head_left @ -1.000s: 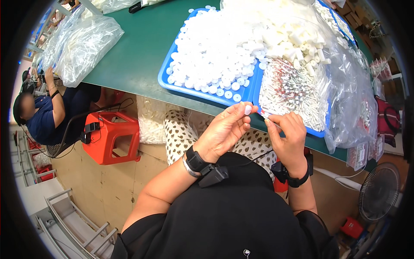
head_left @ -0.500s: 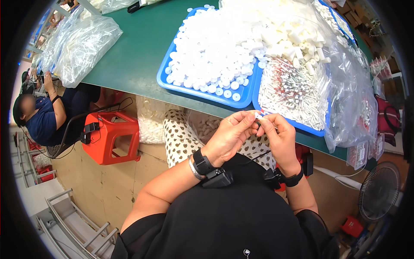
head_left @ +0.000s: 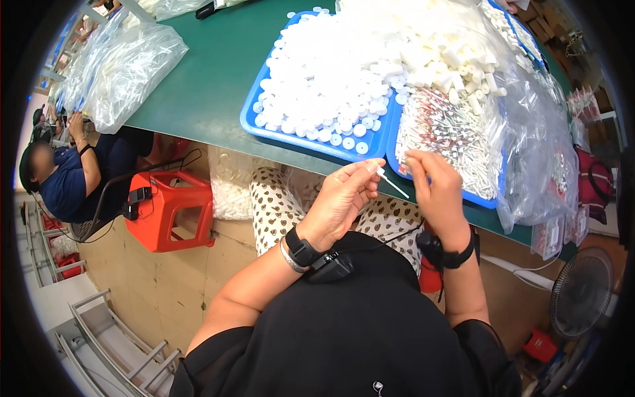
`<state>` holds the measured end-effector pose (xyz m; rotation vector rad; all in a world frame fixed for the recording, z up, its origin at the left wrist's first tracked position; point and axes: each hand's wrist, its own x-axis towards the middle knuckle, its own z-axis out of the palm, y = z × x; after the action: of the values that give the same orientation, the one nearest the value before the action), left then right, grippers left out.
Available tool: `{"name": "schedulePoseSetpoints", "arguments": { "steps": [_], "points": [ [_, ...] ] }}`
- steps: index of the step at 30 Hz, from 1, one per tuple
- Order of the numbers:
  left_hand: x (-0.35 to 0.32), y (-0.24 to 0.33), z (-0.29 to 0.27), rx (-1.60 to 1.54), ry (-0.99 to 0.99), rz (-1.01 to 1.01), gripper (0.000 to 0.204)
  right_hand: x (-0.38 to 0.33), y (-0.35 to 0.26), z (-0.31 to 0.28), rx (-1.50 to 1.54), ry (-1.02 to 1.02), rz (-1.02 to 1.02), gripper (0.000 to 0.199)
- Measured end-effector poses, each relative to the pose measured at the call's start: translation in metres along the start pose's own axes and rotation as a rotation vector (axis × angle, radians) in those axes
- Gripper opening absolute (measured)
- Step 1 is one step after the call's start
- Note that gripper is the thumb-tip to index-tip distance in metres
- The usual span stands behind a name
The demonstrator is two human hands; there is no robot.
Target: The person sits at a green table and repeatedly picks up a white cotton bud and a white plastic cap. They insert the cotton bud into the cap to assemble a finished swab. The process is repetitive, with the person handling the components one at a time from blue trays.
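My left hand [head_left: 342, 197] pinches a thin white stick-like part [head_left: 391, 183] at the near edge of the green table [head_left: 211, 86]. My right hand [head_left: 434, 187] is just to its right, fingers curled at the rim of a blue tray [head_left: 486, 200] that holds small red-and-white tubes [head_left: 450, 132]; whether it holds one I cannot tell. A second blue tray [head_left: 311, 142] to the left is heaped with white round caps [head_left: 331, 79]. Short white cylinders [head_left: 450, 59] are piled behind the tubes.
Clear plastic bags of parts [head_left: 129, 66] lie on the table's left; more bags [head_left: 542, 152] hang off the right. A seated person in blue [head_left: 66, 182] works at far left. A red stool [head_left: 169, 212], a bag of white parts [head_left: 231, 188], a fan [head_left: 581, 301] and metal racks [head_left: 112, 344] stand below.
Both hands dipped toward my lap, then rose again to the table edge. The thin white part now sticks out from my left fingers and my right hand has moved slightly right.
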<state>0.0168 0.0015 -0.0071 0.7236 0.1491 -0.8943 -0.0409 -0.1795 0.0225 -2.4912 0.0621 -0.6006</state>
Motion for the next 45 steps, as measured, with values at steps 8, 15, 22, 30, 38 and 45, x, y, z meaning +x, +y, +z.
{"name": "schedulePoseSetpoints", "arguments": {
  "steps": [8,15,22,30,38,45],
  "points": [
    [-0.002,0.001,0.002,0.017,-0.076,0.013,0.041,0.017,0.025,0.01,-0.565,-0.129,-0.156,0.003],
    [-0.002,0.004,0.003,0.035,-0.053,0.061,0.04,0.011,0.016,0.001,-0.213,0.013,-0.181,0.006],
    [0.0,0.008,0.005,-0.006,-0.002,0.157,0.037,-0.01,-0.004,-0.016,0.007,-0.065,-0.121,0.011],
    [0.003,0.004,0.006,-0.039,0.025,0.17,0.037,-0.011,-0.009,-0.02,-0.019,-0.063,-0.169,0.014],
    [0.004,0.002,0.007,-0.027,0.03,0.161,0.036,-0.01,-0.008,-0.015,-0.05,0.048,-0.266,0.017],
    [0.003,-0.008,0.012,0.14,-0.12,0.173,0.041,-0.014,-0.011,-0.01,0.87,-0.33,0.629,0.021]
  ]
}}
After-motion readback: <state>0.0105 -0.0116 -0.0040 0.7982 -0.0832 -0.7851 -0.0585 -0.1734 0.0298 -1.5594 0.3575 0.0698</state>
